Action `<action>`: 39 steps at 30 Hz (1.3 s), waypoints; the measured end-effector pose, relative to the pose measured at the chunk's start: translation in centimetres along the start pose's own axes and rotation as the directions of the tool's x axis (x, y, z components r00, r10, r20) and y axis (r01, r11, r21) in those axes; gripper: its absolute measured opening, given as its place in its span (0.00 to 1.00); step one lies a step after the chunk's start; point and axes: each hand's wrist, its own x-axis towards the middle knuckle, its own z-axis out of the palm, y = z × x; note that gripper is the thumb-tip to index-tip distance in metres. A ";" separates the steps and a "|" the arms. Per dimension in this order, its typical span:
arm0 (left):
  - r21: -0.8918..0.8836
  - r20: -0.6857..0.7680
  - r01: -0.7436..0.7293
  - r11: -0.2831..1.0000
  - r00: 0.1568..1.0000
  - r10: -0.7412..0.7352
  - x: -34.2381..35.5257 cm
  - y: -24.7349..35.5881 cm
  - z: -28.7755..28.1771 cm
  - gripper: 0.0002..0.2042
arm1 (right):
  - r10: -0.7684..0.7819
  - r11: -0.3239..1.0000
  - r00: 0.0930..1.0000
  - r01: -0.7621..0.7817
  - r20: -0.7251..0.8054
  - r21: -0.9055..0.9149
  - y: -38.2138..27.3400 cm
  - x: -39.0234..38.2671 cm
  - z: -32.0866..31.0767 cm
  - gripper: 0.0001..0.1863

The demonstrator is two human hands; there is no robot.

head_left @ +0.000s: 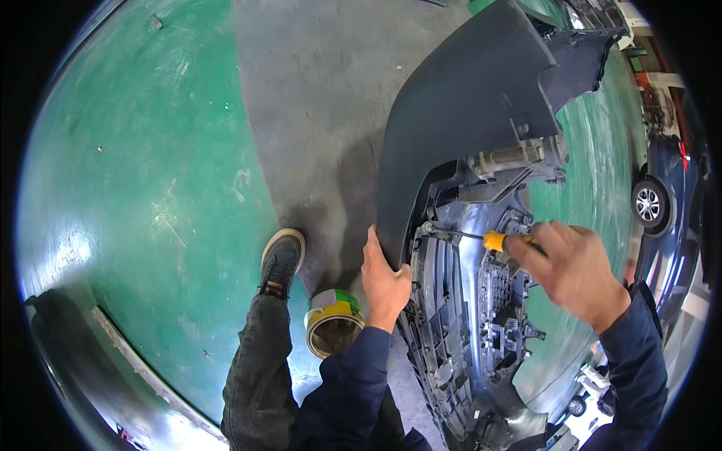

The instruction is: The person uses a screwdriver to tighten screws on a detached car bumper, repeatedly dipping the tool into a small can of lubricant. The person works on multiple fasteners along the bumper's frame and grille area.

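1. Currently, step in hand: one screwdriver (pixel 494 241), yellow-handled, at 3 o'clock, its thin shaft pointing toward 9 o'clock at the inner edge of the bumper cover. Judged to be fastening work; whether you are loosening or tightening cannot be told.
2. One bumper cover (pixel 459 105), black, bare inner side toward 3 o'clock, running from 1 o'clock down to 5 o'clock.
3. Your right grip (pixel 565 274), at 3 o'clock: fingers wrapped round the screwdriver's handle.
4. Your left grip (pixel 385 289), at 5 o'clock, near centre: thumb and fingers set either side of the bumper cover's edge, holding it; how firmly, you cannot tell from here.
5. One small grey tab (pixel 429 228), just off centre toward 3 o'clock: the shaft's tip lies at it; exact seating too small to tell.
6. Next move, as judged: calls for your tip kept square and your left grip steady, since a slip could mark the plastic.
7. One open can (pixel 335 304), between 6 and 7 o'clock, with a green, white and yellow label; its print not legible.
8. One dark blue car (pixel 665 225), at 3 o'clock near the rim; no badge or lettering readable.
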 end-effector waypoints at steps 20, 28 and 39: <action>0.049 -0.041 0.014 0.999 0.999 -0.012 0.2 -1.1 0.1 0.45 | 0.392 0.717 0.904 -0.417 0.171 0.559 1.2 1.8 0.9 0.24; 0.010 -0.062 -0.046 0.999 0.997 0.047 0.8 -1.0 0.5 0.44 | 0.395 0.579 0.815 -0.579 0.424 0.574 3.2 2.2 1.7 0.26; -0.029 -0.081 -0.151 0.988 0.986 0.148 1.3 -0.2 1.0 0.45 | 0.201 0.958 0.970 -0.224 0.138 0.180 1.8 0.8 -0.6 0.21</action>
